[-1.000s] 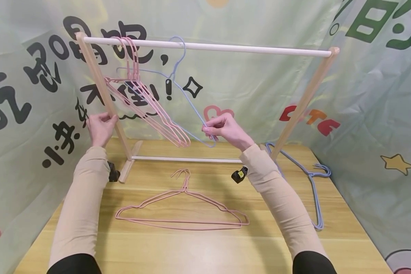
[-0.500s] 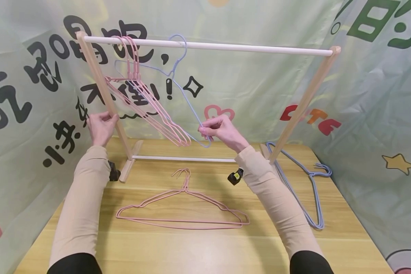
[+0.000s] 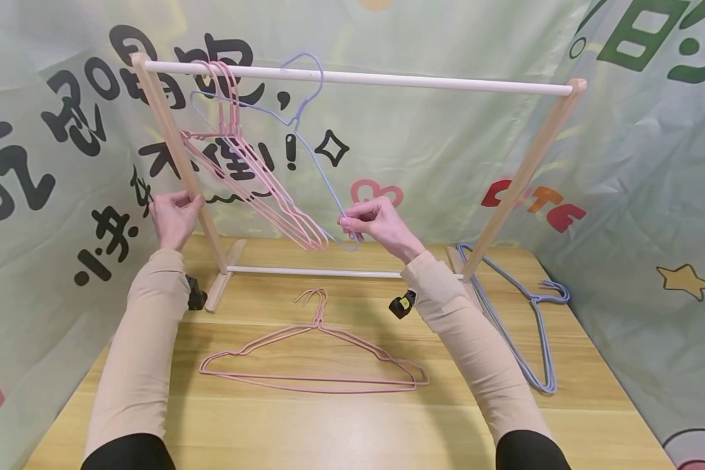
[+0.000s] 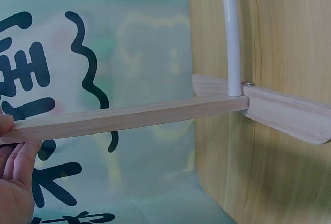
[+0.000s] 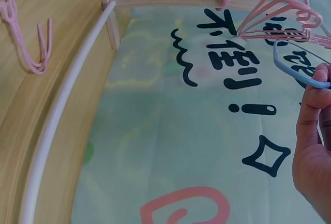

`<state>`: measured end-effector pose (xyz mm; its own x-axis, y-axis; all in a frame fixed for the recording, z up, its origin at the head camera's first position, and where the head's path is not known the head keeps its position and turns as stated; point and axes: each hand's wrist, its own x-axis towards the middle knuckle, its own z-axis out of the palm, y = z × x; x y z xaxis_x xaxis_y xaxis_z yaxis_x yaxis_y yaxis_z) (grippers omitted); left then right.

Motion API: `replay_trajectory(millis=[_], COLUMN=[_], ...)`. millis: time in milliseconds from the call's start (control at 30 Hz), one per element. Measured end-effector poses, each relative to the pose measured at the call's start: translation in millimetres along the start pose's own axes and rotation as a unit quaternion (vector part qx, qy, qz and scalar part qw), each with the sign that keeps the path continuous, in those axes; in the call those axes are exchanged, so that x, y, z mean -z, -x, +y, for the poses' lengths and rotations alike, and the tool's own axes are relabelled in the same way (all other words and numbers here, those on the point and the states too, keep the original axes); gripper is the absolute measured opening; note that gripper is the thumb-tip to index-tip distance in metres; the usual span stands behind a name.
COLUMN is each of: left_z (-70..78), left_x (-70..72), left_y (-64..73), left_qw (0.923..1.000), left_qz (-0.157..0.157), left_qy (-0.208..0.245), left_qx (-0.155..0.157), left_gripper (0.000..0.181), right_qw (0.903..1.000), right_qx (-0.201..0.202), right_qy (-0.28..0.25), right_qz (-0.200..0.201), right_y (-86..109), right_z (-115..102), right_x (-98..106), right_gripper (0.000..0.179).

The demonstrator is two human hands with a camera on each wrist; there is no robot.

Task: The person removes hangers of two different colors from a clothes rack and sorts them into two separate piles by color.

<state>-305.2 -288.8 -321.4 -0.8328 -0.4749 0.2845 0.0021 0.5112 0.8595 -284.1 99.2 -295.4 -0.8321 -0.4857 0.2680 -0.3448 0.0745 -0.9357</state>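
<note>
A wooden clothes rack with a white top rail (image 3: 423, 81) stands on the table. My left hand (image 3: 175, 220) grips its left wooden post (image 4: 119, 118), fingers and thumb on either side. With thumb and fingers, my right hand (image 3: 382, 225) pinches a light blue clothes hanger (image 3: 296, 122) near its lower right corner. That hanger's hook curves over the rail and rises above it; whether it touches the rail is hard to tell. Just left of it, several pink hangers (image 3: 235, 124) hang on the rail, overlapping the blue hanger's far end.
Pink hangers (image 3: 318, 324) lie stacked on the table in front of the rack. Several blue hangers (image 3: 534, 299) lie at the right, beside the rack's right post (image 3: 519, 183). A white lower bar (image 3: 317, 271) joins the posts. Printed cloth hangs around the table.
My right hand has shifted slightly left with the blue hanger's corner. The hanger's far end has swung up, and its hook stands higher and more turned. My left hand stays put.
</note>
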Motion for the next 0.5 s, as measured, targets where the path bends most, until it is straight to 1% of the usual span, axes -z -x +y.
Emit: replay_trajectory(millis=[167, 300, 400, 500], left_z=[0.3, 0.6, 1.0, 1.5], left_x=[0.2, -0.3, 0.0, 0.6], left_y=[1.4, 1.5, 1.5, 1.7], left_qw=[1.0000, 1.0000, 1.0000, 1.0000], left_qz=[0.003, 0.004, 0.004, 0.002], left_qy=[0.001, 0.004, 0.003, 0.000], left_qx=[0.000, -0.002, -0.002, -0.003], left_gripper=[0.035, 0.036, 0.037, 0.037], right_qw=[1.0000, 0.9999, 0.9999, 0.9997], right_qx=[0.003, 0.011, 0.008, 0.002], right_qy=[-0.003, 0.000, 0.007, 0.015], right_qz=[-0.003, 0.002, 0.009, 0.018], right_y=[5.4, 13.1, 23.3, 39.1], right_z=[6, 10, 14, 22], right_x=[2, 6, 12, 22], right_gripper=[0.019, 0.020, 0.022, 0.022])
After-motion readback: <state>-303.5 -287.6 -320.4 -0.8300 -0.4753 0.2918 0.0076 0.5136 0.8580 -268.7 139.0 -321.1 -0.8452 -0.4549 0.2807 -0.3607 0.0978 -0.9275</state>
